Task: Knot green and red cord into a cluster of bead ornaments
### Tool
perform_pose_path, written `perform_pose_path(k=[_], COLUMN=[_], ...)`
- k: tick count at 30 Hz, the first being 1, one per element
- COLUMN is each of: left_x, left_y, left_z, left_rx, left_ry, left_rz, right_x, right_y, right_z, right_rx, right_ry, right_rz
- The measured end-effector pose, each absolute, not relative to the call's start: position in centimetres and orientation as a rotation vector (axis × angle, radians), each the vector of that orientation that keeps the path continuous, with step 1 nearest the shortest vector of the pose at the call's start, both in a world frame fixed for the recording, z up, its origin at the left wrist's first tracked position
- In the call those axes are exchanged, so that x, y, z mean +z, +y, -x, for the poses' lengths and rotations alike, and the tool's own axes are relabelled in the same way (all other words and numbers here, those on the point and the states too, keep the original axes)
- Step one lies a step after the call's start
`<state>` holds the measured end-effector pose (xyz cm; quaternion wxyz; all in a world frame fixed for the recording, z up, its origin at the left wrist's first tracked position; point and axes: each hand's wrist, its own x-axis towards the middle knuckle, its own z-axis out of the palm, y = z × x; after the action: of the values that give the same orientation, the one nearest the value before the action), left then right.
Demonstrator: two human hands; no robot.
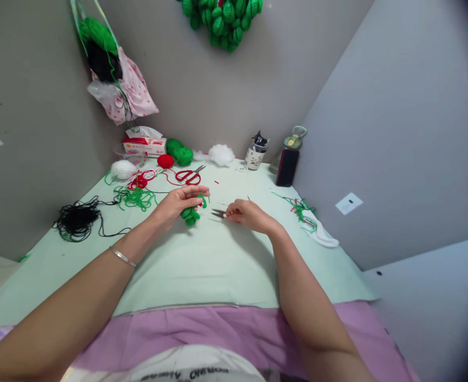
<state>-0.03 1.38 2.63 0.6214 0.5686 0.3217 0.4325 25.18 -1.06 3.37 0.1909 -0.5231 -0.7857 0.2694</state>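
My left hand (180,204) is closed on a small green crocheted piece (190,216) with a bit of red on it. Part of the piece hangs below the fingers, and a short green end sticks out near the fingertips. A little to the right, my right hand (245,214) holds small dark thread snips (218,213), their blades pointing left towards the crocheted piece without touching it. A thin dark needle-like tip shows above the right hand; what it belongs to is hidden. Beyond the left hand lie red-handled scissors (189,175).
Loose black yarn (77,217), green yarn (135,197), a white yarn ball (123,170) and a red ball (165,161) lie left. Behind are a tissue box (144,147), white stuffing (221,155), a cup (254,157) and a phone (287,167). Yarn scraps (300,209) lie right.
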Motion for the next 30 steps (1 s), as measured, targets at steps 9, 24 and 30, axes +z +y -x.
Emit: perform_pose_path(k=[9,24,30], left_x=[2.9,2.7,2.8], left_y=[0.9,0.2,0.0], left_z=[-0.2,-1.0,-1.0], left_rx=[1.006,0.883,0.883], left_ry=[0.685,0.680,0.675], left_rz=[-1.269,-1.321,-1.312], right_x=[5.4,4.5,4.4], right_y=[-2.5,-2.9,-2.8], right_z=[-23.5,-21.3,-21.3], right_rx=[1.045,1.165,1.218], right_ry=[-1.957,-1.836,-1.730], right_rz=[1.178,1.137,1.096])
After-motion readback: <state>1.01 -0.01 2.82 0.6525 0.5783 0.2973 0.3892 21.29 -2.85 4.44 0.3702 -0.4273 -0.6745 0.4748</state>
